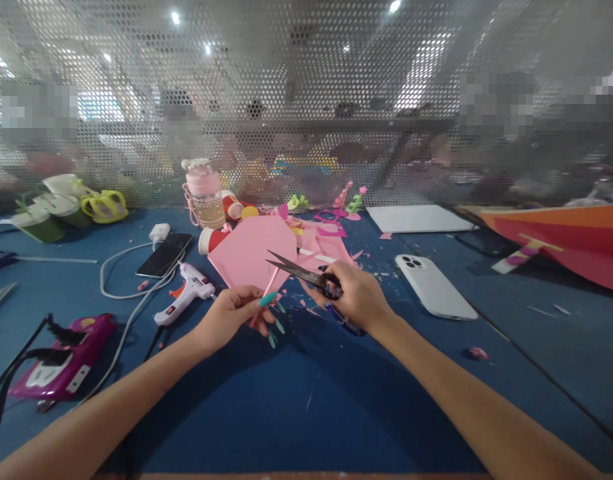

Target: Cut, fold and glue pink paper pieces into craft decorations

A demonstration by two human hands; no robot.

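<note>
My left hand [249, 310] pinches a thin pink paper strip [272, 279] between thumb and fingers; its long nails are teal. In my right hand [359, 293] is a pair of scissors [299, 269] with dark handles. The blades point left and stand apart, close to the upper end of the strip; whether they touch it I cannot tell. Just beyond both hands lies a large pink paper sheet [256, 247] with angled corners. More pink paper [331, 243] and small cut scraps are spread behind the scissors.
To the left are a glue gun [184, 293], a black phone [165, 255], a white cable and a magenta power strip [66, 360]. A pink-lidded bottle [204, 197] stands at the back. On the right lie a white phone [435, 287], a white board [419, 219] and an orange-red piece [576, 243].
</note>
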